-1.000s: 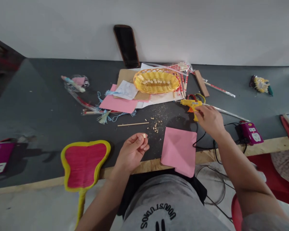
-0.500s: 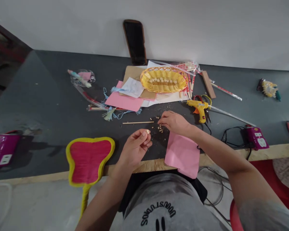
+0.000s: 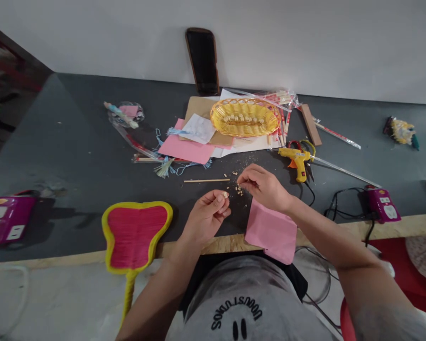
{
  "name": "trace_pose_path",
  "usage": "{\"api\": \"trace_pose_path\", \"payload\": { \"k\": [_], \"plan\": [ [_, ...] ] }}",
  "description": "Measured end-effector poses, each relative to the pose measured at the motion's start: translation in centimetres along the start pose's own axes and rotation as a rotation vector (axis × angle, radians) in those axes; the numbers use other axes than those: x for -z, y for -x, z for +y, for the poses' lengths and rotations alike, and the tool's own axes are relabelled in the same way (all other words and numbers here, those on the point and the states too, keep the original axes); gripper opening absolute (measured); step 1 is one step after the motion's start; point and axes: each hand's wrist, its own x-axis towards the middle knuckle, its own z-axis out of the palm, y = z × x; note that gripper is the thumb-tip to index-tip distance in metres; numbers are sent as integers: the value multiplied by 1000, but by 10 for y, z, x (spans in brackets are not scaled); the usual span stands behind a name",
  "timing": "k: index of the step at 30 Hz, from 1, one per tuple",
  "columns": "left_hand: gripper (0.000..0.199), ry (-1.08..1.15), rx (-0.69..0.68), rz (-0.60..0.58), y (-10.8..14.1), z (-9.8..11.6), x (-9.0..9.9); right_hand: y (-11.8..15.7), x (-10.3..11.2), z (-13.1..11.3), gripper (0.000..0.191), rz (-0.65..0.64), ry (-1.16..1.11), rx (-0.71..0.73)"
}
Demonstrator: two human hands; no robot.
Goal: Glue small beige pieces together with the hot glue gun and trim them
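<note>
Between the thumb and fingers of my left hand [image 3: 208, 213] is a small pale cluster [image 3: 225, 194] that looks like wooden bits joined together. My right hand [image 3: 264, 187] is closed in a pinch just above a scatter of tiny cut wooden pieces [image 3: 239, 191]; whatever its fingertips hold is too small to make out. A thin wooden stick [image 3: 206, 180] lies on the dark table beyond my left hand. Several pale clusters of a similar look sit in a row inside the yellow woven basket [image 3: 216, 124].
A yellow glue gun [image 3: 294, 157] with a clear glue stick lies to the right, beside a wooden block [image 3: 311, 125]. Pink sheet [image 3: 271, 232] overhangs the front edge. A pink fan with yellow rim [image 3: 137, 234] juts out at left. A phone [image 3: 203, 61] leans on the wall.
My right hand has lifted slightly off the wooden bits, its fingertips drawn together. My left hand still holds the pale cluster, now turned a little. The whole view has shifted slightly.
</note>
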Motion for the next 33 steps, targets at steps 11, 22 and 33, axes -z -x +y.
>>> {"api": "trace_pose_path", "payload": {
  "k": [11, 22, 33],
  "plan": [
    [29, -4, 29, -78, 13, -1, -24, 18, 0, -38, 12, 202, -183, 87],
    [32, -108, 54, -96, 15, -4, -22, 30, 4, -39, 10, 215, -190, 136],
    [29, -145, 83, -118, 17, -4, -22, 38, 4, -35, 12, 202, -206, 165]
  ]
}}
